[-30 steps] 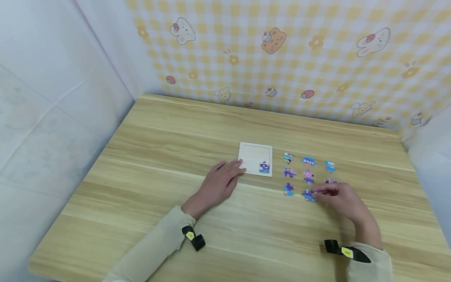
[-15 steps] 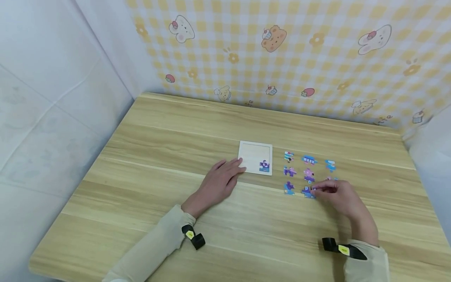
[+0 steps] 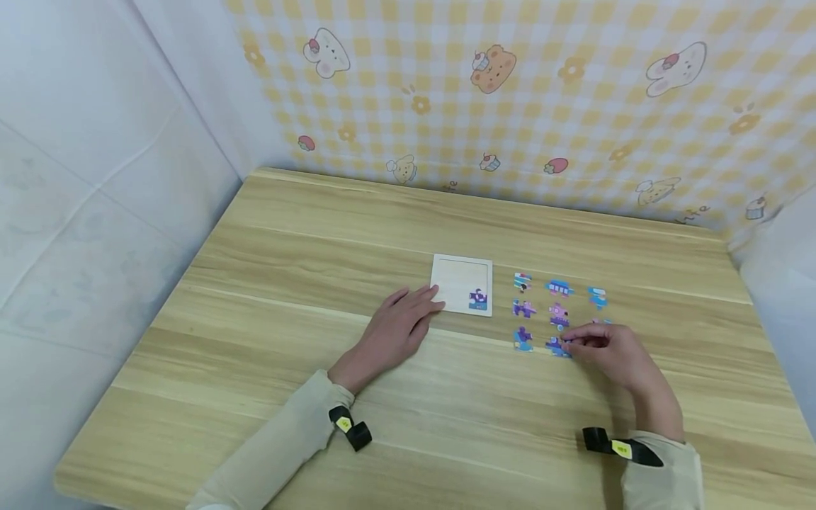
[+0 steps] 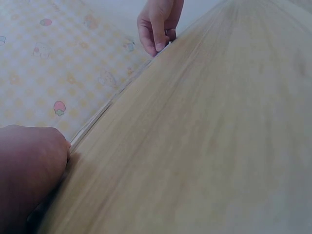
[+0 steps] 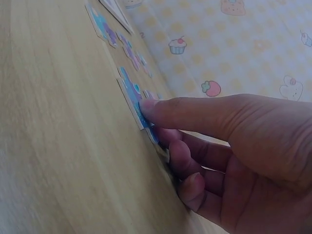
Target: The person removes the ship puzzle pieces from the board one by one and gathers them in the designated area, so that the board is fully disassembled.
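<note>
A white square puzzle tray [image 3: 454,283] lies mid-table, with one purple and blue piece [image 3: 478,299] in its lower right corner. My left hand [image 3: 400,322] rests on the table, fingertips touching the tray's lower left edge. To the right, my right hand [image 3: 608,350] pinches a blue and purple puzzle piece [image 3: 556,347] by its right end. The right wrist view has my thumb [image 5: 161,111] on top of this puzzle piece [image 5: 127,92], close to the tabletop; whether it is lifted I cannot tell. The fingertips below it are partly hidden.
Several loose puzzle pieces lie in rows between tray and right hand, among them a train-like piece [image 3: 559,287], a pink piece [image 3: 558,314] and a purple and blue piece [image 3: 523,338]. Another piece [image 3: 601,322] is partly hidden behind my right hand. A checked cloth [image 3: 421,71] hangs behind the table.
My right hand has shifted slightly left and away from me, staying at the same puzzle piece. My left hand has kept its place at the tray.
</note>
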Demonstrator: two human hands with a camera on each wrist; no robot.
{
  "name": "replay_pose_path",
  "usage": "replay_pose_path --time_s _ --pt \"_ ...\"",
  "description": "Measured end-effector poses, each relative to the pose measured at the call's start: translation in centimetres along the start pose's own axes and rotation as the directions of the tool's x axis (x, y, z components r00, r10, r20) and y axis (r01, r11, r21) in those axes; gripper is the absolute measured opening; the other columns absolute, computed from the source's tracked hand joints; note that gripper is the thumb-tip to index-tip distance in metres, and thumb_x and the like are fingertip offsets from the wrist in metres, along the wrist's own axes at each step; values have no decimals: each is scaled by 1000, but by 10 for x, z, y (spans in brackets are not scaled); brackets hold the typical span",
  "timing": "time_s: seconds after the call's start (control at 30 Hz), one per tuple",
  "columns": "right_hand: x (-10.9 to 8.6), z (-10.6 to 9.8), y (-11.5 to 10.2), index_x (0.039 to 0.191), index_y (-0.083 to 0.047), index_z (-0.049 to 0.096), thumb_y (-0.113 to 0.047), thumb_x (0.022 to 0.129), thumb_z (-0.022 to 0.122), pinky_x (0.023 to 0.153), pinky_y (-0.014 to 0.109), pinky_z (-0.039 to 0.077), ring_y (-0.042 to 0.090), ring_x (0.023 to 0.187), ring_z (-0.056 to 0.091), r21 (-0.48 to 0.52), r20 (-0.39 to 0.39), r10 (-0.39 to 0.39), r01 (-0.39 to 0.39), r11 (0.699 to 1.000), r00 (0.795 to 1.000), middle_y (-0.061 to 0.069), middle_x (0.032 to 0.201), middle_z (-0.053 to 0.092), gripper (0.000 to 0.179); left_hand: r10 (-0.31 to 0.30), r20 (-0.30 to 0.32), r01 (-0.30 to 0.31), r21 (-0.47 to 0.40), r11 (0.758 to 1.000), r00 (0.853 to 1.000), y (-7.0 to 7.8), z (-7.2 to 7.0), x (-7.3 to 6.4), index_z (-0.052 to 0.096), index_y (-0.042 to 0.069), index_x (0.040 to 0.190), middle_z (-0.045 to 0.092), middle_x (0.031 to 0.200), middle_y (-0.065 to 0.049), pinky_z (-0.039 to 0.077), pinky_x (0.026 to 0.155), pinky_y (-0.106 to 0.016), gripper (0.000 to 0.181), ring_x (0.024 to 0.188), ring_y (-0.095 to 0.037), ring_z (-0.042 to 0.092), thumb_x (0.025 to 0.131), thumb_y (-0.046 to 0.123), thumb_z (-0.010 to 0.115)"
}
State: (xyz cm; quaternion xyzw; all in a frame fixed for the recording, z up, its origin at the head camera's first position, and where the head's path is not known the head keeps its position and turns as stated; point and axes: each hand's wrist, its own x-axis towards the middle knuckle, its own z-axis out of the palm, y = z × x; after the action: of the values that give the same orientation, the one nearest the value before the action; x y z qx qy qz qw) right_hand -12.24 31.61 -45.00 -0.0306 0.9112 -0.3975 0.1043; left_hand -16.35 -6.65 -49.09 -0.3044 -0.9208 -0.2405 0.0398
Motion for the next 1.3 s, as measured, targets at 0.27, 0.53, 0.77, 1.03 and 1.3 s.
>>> replay_pose_path --time_s 0.27,0.53,0.77,1.03,1.3 --pt "-3 -2 1 111 -2 79 -10 97 73 57 23 46 8 74 51 23 10 -27 27 999 1000 7 100 70 17 0 -4 0 0 1000 1000 -1 2 0 67 17 139 51 156 -3 26 124 -43 35 147 -17 43 108 15 52" --pt "-3 -6 1 113 -3 78 -11 100 69 55 24 44 9 73 51 36 7 -56 56 998 998 8 105 72 17 17 -16 -17 -6 1000 1000 1 0 1 67 15 138 52 155 -5 28 124 -45 34 147 -18 44 107 13 52" --pt "-5 -8 -2 113 -2 77 -12 103 66 60 23 48 10 76 56 60 -10 -94 95 994 995 8 102 75 18 6 1 -6 1 1000 1000 2 -1 0 67 15 139 51 156 -5 27 124 -45 35 148 -19 43 108 15 52" --pt "15 9 -27 113 1 75 -8 102 66 61 23 50 10 74 56 98 -60 -179 184 978 982 9 99 72 17 2 11 -2 5 1000 1000 1 -5 -1 66 15 139 49 157 -5 26 125 -46 35 148 -19 41 108 15 51" --pt "42 38 -62 116 1 74 -11 103 65 59 24 48 13 70 55 121 3 -195 193 974 981 15 97 71 20 0 28 0 -4 1000 1000 1 -5 -5 65 16 140 49 158 -4 25 125 -45 35 149 -18 41 108 15 51"
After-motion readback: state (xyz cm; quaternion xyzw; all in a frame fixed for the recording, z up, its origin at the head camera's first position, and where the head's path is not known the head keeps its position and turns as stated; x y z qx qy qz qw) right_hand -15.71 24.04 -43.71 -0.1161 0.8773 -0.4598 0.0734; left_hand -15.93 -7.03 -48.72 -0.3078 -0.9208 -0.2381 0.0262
